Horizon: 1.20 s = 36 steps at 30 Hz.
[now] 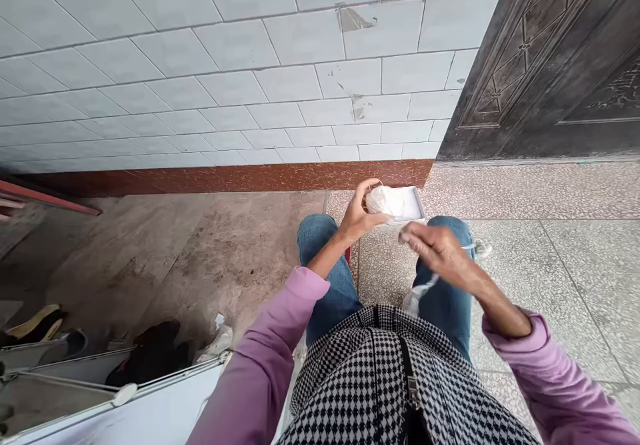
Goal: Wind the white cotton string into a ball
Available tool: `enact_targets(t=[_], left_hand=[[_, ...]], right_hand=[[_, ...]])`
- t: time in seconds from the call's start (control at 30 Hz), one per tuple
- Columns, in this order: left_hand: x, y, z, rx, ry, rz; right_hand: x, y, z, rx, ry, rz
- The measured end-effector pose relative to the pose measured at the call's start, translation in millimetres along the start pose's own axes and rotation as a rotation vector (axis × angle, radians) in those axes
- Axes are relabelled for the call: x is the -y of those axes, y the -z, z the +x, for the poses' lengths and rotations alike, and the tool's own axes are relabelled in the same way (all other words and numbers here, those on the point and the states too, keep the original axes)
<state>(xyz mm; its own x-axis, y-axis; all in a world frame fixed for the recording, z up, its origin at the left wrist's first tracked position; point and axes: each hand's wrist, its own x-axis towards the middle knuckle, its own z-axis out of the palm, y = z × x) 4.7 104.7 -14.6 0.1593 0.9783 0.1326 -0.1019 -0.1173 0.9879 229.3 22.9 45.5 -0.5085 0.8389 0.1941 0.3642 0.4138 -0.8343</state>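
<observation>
My left hand (361, 215) is curled round a white ball (384, 201) that looks like wound yarn or string, held above the floor between my knees. Just beyond it sits an open white box (411, 203), partly covered by the ball. My right hand (440, 250) is closed in front of my right knee, a little apart from the ball. A thin white strand (428, 286) hangs below it, and a small white tuft (483, 249) shows on its far side. The fingertips are slightly blurred.
A tiled wall (290, 65) with a reddish-brown base stands ahead, and a dark carved door (545, 71) is at the right. At lower left is an open rack (120, 391) with shoes (35, 325). Speckled tiles (555, 285) cover the floor on the right.
</observation>
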Motion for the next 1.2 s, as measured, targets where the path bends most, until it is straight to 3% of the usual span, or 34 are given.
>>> enact_targets(t=[0.13,0.2,0.33,0.43,0.5,0.53,0.6,0.7,0.77,0.83,0.97,1.2], left_hand=[[-6,-7.6,-2,0.310,0.136,-0.109],[-18,-11.5,8,0.323,0.141,-0.265],[-38,-3.7,58,0.153,0.055,-0.384],[-38,15.4,104,-0.085,-0.074,-0.153],[-31,27.6,123,-0.168,-0.103,0.084],[-27,32.1,129,-0.149,-0.090,0.174],[-20,37.3,132,0.008,-0.019,0.218],[-15,39.1,128,0.285,0.114,-0.005],[-15,39.9,126,0.353,0.175,-0.185],[-14,41.5,127,0.316,0.201,-0.313],[-10,45.9,135,0.100,0.171,-0.481],[-19,67.8,143,-0.176,0.066,-0.581]], right_hand=[[-28,52,50,-0.155,0.026,-0.039],[-51,60,73,-0.158,0.016,0.000],[-67,45,97,-0.046,-0.018,0.019],[-51,42,111,0.101,0.031,-0.043],[-42,53,129,0.104,0.085,-0.047],[-43,61,139,0.065,0.094,-0.036],[-54,77,162,-0.031,0.062,0.001],[-89,85,189,-0.056,-0.040,0.096],[-109,75,195,-0.022,-0.071,0.144],[-120,59,195,-0.008,-0.063,0.133],[-116,32,188,0.041,-0.046,0.092],[-107,29,183,0.234,-0.063,0.153]])
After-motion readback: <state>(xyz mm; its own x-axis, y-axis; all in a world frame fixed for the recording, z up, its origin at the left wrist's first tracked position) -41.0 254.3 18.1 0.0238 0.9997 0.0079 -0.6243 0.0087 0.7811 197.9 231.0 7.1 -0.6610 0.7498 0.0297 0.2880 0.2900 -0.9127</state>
